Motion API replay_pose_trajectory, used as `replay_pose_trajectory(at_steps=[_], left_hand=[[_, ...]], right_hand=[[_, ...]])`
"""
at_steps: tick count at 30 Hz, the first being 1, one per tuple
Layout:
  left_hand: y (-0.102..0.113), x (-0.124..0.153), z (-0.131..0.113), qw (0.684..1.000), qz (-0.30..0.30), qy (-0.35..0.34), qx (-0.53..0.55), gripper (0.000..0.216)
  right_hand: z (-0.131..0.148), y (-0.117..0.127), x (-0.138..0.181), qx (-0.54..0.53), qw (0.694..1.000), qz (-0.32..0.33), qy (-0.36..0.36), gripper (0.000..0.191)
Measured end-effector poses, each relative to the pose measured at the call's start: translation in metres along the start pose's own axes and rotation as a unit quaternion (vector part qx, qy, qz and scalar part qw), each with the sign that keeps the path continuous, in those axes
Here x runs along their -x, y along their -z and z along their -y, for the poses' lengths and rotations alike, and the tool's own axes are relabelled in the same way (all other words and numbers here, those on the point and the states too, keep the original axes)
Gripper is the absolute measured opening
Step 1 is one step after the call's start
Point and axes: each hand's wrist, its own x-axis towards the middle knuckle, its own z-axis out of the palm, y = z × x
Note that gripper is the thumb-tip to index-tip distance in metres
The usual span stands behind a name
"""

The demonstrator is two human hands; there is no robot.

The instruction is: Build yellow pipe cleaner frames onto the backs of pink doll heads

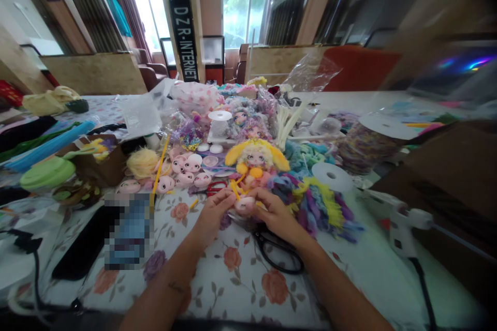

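My left hand (212, 212) and my right hand (274, 212) meet over the flowered tablecloth (233, 274), both closed around a small pale pink doll head (245, 204) with a yellow strand (235, 190) sticking up from it. Just behind stands a finished doll with yellow hair (256, 158). Black scissors (277, 251) lie under my right wrist. Several loose pink doll heads (186, 170) lie to the left of my hands.
A white glue gun (399, 222) lies at the right with its cord trailing forward. Multicoloured yarn (318, 201), a white spool (332, 176), plastic bags (143, 111), green tape (46, 173) and a black flat object (83, 248) crowd the table.
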Motion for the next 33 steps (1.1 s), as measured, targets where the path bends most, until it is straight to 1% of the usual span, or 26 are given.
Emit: replay_pose_trajectory(at_steps=[3, 7, 9, 11, 13, 15, 16, 18, 19, 20, 22, 23, 24, 25, 26, 28, 30, 31, 33], left_hand=[[0.002, 0.001, -0.002, 0.999, 0.017, -0.005, -0.026, 0.019], [0.009, 0.003, -0.005, 0.996, 0.059, 0.041, -0.045, 0.024], [0.012, 0.003, -0.003, 0.994, 0.059, 0.069, -0.063, 0.026], [0.013, 0.002, -0.001, 0.993, 0.04, 0.087, -0.072, 0.028], [0.01, 0.0, 0.003, 0.995, 0.015, 0.079, -0.058, 0.027], [0.006, -0.002, 0.005, 0.998, -0.013, 0.046, -0.038, 0.026], [0.005, -0.003, 0.005, 0.998, -0.029, 0.024, -0.045, 0.027], [0.006, -0.004, 0.001, 0.99, -0.077, -0.027, -0.117, 0.027], [0.01, -0.005, -0.003, 0.977, -0.106, -0.053, -0.179, 0.027], [0.015, -0.005, -0.008, 0.956, -0.136, -0.078, -0.25, 0.029], [0.03, -0.004, -0.022, 0.896, -0.19, -0.117, -0.383, 0.033], [0.04, -0.002, -0.03, 0.863, -0.213, -0.132, -0.439, 0.029], [0.05, -0.001, -0.037, 0.833, -0.235, -0.14, -0.48, 0.023], [0.06, 0.002, -0.044, 0.805, -0.26, -0.129, -0.517, 0.021], [0.069, 0.005, -0.049, 0.778, -0.266, -0.102, -0.56, 0.021], [0.086, 0.011, -0.057, 0.723, -0.266, -0.045, -0.636, 0.022], [0.099, 0.018, -0.062, 0.679, -0.276, -0.014, -0.681, 0.021], [0.104, 0.022, -0.064, 0.663, -0.288, -0.007, -0.691, 0.019], [0.111, 0.027, -0.07, 0.631, -0.322, -0.002, -0.706, 0.023]], right_hand=[[-0.001, 0.0, 0.003, -0.036, 0.999, 0.036, -0.019, 0.025], [-0.004, -0.002, 0.007, -0.153, 0.98, 0.106, -0.066, 0.027], [-0.006, -0.004, 0.008, -0.189, 0.971, 0.121, -0.085, 0.029], [-0.006, -0.006, 0.008, -0.218, 0.964, 0.112, -0.104, 0.031], [-0.005, -0.008, 0.008, -0.244, 0.958, 0.085, -0.122, 0.032], [-0.004, -0.011, 0.007, -0.256, 0.956, 0.043, -0.138, 0.032], [-0.004, -0.011, 0.007, -0.254, 0.956, 0.022, -0.144, 0.032], [-0.007, -0.012, 0.008, -0.244, 0.958, -0.018, -0.153, 0.031], [-0.009, -0.011, 0.008, -0.238, 0.958, -0.039, -0.156, 0.031], [-0.011, -0.01, 0.008, -0.235, 0.957, -0.06, -0.159, 0.031], [-0.015, -0.009, 0.009, -0.228, 0.956, -0.089, -0.163, 0.032], [-0.015, -0.008, 0.009, -0.221, 0.957, -0.093, -0.163, 0.032], [-0.014, -0.008, 0.009, -0.209, 0.961, -0.089, -0.158, 0.032], [-0.012, -0.008, 0.009, -0.192, 0.967, -0.078, -0.145, 0.031], [-0.009, -0.01, 0.009, -0.166, 0.976, -0.062, -0.126, 0.03], [-0.003, -0.016, 0.009, -0.089, 0.993, -0.023, -0.073, 0.025], [0.002, -0.026, 0.009, -0.001, 1.0, 0.015, 0.001, 0.018], [0.003, -0.031, 0.01, 0.04, 0.998, 0.03, 0.047, 0.015], [0.001, -0.043, 0.011, 0.116, 0.982, 0.047, 0.141, 0.011]])
